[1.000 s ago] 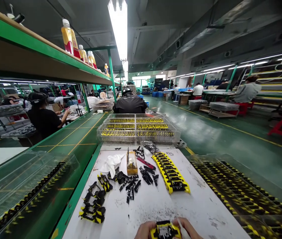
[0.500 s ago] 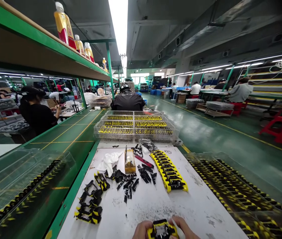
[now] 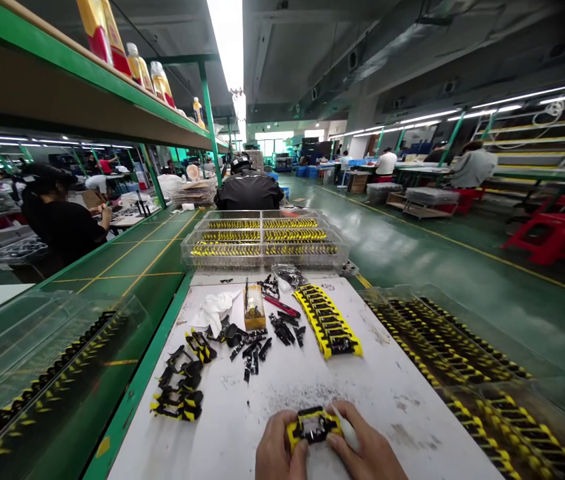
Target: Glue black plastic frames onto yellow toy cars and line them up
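Low on the white worktop, a yellow-and-black plastic part [image 3: 313, 425] is held between both hands. My left hand [image 3: 277, 448] grips its left side, thumb in front. On its right side, my right hand [image 3: 367, 450] pinches the part and also holds a slim white pointed tool [image 3: 348, 432], whose kind I cannot make out. Beyond them lies a curved row of similar yellow-and-black parts [image 3: 330, 327]. Several loose black plastic pieces [image 3: 252, 353] are scattered left of that row. Further left sit black-and-yellow frame pieces [image 3: 177, 400].
At the worktop's back are a small yellow box [image 3: 254, 321], a red slim tool [image 3: 282, 306] and a crumpled white tissue [image 3: 216, 310]. Clear trays of parts stand behind [image 3: 262, 243], right [image 3: 442, 340] and left [image 3: 52, 387]. A person in black [image 3: 247, 187] sits ahead.
The view has tilted down and shifted slightly, so both hands show higher and more fully. They still hold the yellow-and-black part and the white tool.
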{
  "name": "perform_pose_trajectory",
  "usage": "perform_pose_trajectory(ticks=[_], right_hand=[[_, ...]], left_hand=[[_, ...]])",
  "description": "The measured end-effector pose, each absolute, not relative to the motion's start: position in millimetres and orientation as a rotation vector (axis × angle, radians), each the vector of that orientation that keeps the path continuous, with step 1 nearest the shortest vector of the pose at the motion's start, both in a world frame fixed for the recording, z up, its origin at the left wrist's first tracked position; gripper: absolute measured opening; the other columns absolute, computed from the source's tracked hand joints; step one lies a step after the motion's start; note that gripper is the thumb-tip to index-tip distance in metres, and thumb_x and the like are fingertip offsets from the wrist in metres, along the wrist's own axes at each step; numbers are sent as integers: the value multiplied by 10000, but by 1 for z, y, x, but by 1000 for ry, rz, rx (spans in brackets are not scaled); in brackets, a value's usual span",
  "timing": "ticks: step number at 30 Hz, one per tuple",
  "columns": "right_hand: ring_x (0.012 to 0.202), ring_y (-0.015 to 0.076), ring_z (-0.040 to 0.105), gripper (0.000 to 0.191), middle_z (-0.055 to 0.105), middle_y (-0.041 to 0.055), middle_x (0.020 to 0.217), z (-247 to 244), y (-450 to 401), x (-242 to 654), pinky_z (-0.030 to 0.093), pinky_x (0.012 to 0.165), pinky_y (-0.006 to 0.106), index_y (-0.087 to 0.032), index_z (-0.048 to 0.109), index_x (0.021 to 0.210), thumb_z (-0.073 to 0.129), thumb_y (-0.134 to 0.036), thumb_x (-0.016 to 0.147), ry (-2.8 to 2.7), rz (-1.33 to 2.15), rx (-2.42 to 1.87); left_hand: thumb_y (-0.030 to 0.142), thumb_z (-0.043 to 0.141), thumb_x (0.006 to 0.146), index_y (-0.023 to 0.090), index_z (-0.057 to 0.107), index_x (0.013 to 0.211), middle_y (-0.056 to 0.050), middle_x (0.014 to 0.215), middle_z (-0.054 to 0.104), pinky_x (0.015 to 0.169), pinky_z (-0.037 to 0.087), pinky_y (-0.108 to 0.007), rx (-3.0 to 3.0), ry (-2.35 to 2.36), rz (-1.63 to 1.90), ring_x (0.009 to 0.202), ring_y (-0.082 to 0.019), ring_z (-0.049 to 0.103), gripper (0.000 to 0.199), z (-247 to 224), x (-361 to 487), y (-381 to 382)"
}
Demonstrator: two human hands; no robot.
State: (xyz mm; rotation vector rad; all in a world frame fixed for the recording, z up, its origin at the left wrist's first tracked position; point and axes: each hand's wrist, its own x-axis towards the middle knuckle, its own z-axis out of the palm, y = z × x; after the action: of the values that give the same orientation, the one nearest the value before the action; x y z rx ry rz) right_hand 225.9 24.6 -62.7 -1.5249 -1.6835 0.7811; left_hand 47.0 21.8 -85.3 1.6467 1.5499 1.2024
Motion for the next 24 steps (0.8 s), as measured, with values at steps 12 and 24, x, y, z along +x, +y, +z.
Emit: perform_pose_trajectory(ticks=[12,24], right_hand=[[938,240,644,405,674,41,1080,-51,61,282,487,819,323,-246,529,1145,504,-452,798,-1531,653,-1700],[835,246,632,449,683,58,938,-48,108,313,451,777,339,-193,501,1169,482,-457,806,-1580,552,-1785]], left_hand=[[424,561,802,147,421,1330,-93,1047,614,757,483,-311,1376,1531,1192,766,-173,591,612,-52,62,29],[447,494,867,149,496,1243,-84,991,600,809,477,-349,1432,1520,1217,814,-179,580,480,-62,58,26]])
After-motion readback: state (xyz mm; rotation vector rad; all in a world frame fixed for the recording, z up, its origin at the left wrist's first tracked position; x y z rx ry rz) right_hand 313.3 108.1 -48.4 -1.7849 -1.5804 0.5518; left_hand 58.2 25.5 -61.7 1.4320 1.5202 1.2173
